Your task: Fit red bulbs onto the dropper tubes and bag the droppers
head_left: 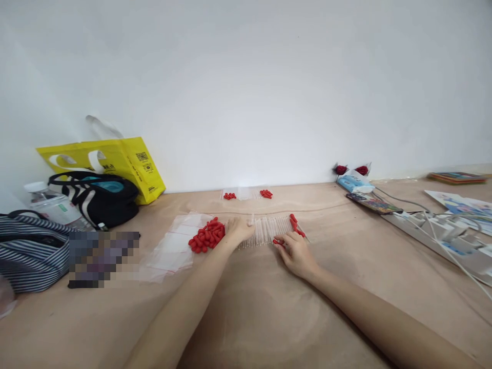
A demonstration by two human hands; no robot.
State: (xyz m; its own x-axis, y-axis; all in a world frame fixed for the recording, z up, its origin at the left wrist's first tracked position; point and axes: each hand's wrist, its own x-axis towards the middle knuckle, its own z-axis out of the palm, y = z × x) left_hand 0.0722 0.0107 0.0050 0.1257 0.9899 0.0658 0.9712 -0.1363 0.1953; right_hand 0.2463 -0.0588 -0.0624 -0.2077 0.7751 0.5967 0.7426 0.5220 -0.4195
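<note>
A row of thin, pale stick-like strands (264, 231) lies side by side on the table, between my two hands. My right hand (295, 252) is at the row's right end, its thumb and fingertips closed on a small red oval piece (277, 242). More red pieces (293, 223) sit on the strands just beyond that hand. My left hand (239, 229) reaches over the left end of the row, next to a heap of red oval pieces (207, 237). Its fingers are mostly hidden behind the hand, so their grip does not show.
Clear plastic bags (172, 246) lie left of the heap. Farther back is another bag with two red clusters (266, 193). At left stand a yellow bag (149, 174), a black pouch (111, 205) and a striped bag (34, 256). A power strip (434, 236) with cables lies right.
</note>
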